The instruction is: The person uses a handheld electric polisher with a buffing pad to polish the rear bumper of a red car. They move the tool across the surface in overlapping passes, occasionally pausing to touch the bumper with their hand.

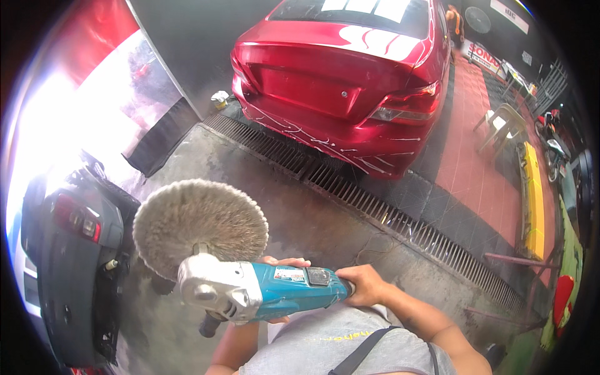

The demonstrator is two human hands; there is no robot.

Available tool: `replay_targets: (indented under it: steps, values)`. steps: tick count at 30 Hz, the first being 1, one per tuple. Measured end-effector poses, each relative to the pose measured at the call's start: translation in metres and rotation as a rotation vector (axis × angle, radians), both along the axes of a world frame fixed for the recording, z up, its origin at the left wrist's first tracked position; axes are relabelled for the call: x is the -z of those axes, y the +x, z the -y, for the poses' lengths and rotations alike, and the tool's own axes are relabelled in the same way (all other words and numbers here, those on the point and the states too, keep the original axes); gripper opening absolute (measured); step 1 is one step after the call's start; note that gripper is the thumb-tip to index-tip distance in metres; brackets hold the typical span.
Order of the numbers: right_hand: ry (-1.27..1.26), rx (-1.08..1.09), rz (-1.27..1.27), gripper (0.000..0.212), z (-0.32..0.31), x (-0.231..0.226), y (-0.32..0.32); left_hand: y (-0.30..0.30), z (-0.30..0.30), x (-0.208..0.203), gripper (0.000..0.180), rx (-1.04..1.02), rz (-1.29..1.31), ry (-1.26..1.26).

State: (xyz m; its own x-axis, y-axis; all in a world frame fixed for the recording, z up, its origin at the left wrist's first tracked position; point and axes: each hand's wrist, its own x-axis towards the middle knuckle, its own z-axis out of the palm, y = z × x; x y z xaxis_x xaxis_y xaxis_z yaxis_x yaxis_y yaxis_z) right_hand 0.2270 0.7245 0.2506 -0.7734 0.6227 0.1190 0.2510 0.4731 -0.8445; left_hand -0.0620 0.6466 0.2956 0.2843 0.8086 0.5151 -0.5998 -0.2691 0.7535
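Observation:
A teal power polisher [297,290] with a silver gear head lies across the front of my body. Its large round wool pad [200,219], greyish brown with a pale fringe, faces up and away at the left. Around the rear end of the tool, my right hand [364,285] is closed. My left hand [286,261] holds the motor body from beneath; its fingertips show past the far side, and the rest is mostly hidden. Ahead, apart from the pad, stands a red car [300,81] with whitish streaks along its rear bumper [337,144].
A slotted drain grate [400,226] crosses the concrete floor behind the red car. At the left is a dark grey car [69,269] with its tail light. A plastic stool [503,125] and a long yellow piece [531,200] stand right. Another person [454,25] is far back.

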Motion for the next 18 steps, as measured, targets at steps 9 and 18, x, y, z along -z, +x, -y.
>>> replay_targets:
  steps: [9,18]
  values:
    - [-0.011,0.015,0.123,0.06,-0.006,0.038,-0.201,-0.207,-0.005,0.046,0.11,0.043,-0.012,-0.231]
    - [-0.129,-0.01,0.094,0.054,-0.086,0.026,-0.362,-0.359,-0.074,0.033,0.112,-0.163,-0.104,-0.252]
